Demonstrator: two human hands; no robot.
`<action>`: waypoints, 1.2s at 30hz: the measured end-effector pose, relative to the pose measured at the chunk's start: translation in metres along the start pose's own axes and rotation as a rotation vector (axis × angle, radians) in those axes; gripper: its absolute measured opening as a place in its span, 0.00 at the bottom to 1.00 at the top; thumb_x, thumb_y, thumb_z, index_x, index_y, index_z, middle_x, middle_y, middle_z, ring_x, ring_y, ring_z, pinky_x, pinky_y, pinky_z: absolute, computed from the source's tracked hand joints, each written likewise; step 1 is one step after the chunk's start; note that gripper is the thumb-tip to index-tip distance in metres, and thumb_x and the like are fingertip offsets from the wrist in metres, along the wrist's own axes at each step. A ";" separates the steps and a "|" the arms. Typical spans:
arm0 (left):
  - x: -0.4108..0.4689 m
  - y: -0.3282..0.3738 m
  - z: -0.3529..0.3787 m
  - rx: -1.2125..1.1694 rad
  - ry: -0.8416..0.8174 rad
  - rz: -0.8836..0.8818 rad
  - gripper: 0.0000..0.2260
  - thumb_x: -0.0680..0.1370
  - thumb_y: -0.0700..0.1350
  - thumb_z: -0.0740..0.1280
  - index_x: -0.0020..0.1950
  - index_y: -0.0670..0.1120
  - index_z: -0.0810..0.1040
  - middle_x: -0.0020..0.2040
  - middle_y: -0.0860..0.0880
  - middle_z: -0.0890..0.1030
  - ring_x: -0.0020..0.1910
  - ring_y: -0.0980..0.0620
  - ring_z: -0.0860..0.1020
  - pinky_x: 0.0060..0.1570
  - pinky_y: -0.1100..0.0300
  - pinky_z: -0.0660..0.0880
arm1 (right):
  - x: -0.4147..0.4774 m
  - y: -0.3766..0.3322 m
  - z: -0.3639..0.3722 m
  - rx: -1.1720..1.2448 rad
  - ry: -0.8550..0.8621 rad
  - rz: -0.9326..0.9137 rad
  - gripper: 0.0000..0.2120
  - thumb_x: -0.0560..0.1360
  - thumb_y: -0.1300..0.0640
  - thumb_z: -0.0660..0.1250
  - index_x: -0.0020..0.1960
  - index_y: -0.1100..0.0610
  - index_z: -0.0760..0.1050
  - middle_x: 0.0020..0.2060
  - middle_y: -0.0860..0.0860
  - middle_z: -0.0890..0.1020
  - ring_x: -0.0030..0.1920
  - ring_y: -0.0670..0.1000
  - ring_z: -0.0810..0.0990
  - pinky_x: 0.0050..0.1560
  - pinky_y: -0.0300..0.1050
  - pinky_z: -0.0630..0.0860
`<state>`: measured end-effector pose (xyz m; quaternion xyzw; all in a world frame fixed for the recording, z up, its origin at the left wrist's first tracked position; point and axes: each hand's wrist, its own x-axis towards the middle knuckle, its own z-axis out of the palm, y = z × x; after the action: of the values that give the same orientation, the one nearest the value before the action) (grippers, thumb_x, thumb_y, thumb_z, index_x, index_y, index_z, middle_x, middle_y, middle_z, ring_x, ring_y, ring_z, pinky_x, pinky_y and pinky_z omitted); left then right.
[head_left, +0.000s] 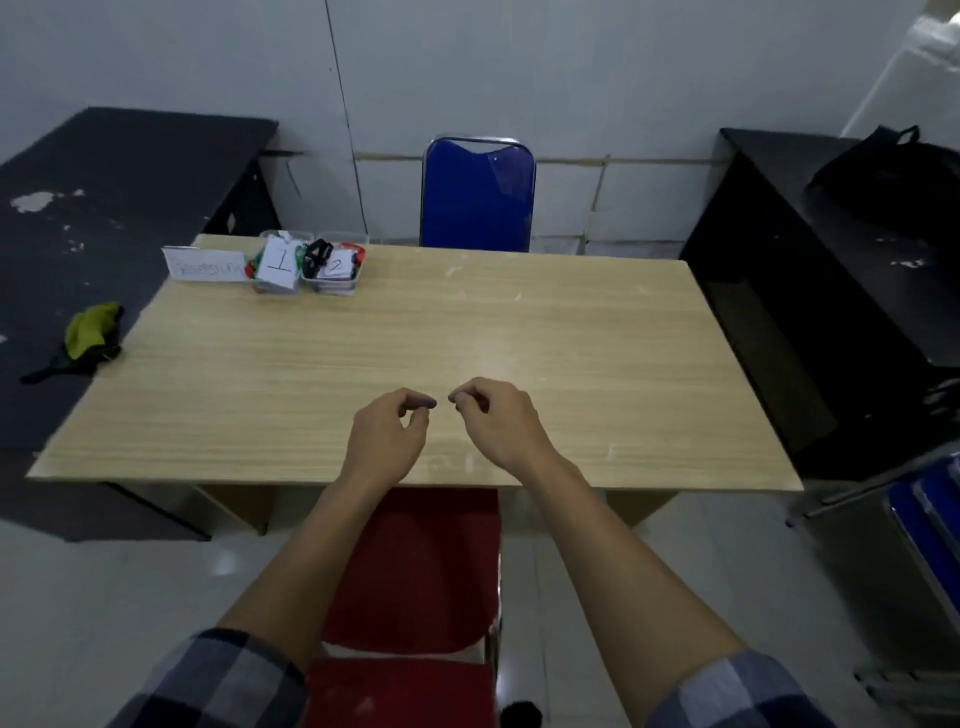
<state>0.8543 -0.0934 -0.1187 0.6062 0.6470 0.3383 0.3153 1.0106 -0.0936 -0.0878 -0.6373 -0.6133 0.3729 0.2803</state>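
Note:
My left hand (389, 436) and my right hand (498, 421) hover side by side over the near middle of a light wooden table (571, 338). Both have their fingers curled in, thumb tip against the index finger, and I see nothing held in either. The two hands are a small gap apart. At the table's far left corner stand two clear boxes: one with a paper label "1" (278, 265) and one labelled "2" (335, 270), both filled with small red, green and black items. A folded white paper sign (205, 264) stands left of them.
A red chair (421, 561) is tucked under the near edge between my arms. A blue chair (478, 192) faces me at the far side. A dark table (104, 182) on the left carries a green-black pouch (91, 332). A black desk (831, 260) with a backpack (893, 176) stands right.

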 end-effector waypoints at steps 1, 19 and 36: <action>0.000 0.009 0.012 -0.005 0.012 -0.012 0.09 0.80 0.41 0.65 0.52 0.51 0.83 0.51 0.58 0.83 0.54 0.57 0.78 0.53 0.64 0.70 | 0.002 0.010 -0.013 -0.010 -0.026 -0.008 0.09 0.79 0.50 0.62 0.45 0.43 0.79 0.41 0.39 0.82 0.48 0.46 0.81 0.62 0.60 0.73; 0.016 0.163 0.232 -0.058 0.250 -0.162 0.09 0.80 0.43 0.65 0.52 0.52 0.84 0.49 0.60 0.83 0.53 0.56 0.79 0.52 0.62 0.72 | 0.077 0.166 -0.230 -0.021 -0.253 -0.138 0.09 0.78 0.50 0.62 0.45 0.43 0.80 0.41 0.37 0.82 0.48 0.47 0.81 0.61 0.59 0.75; 0.132 0.249 0.418 -0.134 0.526 -0.447 0.09 0.80 0.42 0.64 0.52 0.52 0.83 0.50 0.60 0.84 0.53 0.59 0.80 0.55 0.62 0.75 | 0.274 0.249 -0.372 -0.063 -0.597 -0.315 0.10 0.81 0.55 0.62 0.52 0.51 0.83 0.45 0.43 0.84 0.48 0.40 0.80 0.45 0.36 0.73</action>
<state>1.3298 0.0706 -0.1536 0.3197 0.7991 0.4473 0.2430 1.4497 0.1926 -0.1165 -0.4059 -0.7704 0.4761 0.1229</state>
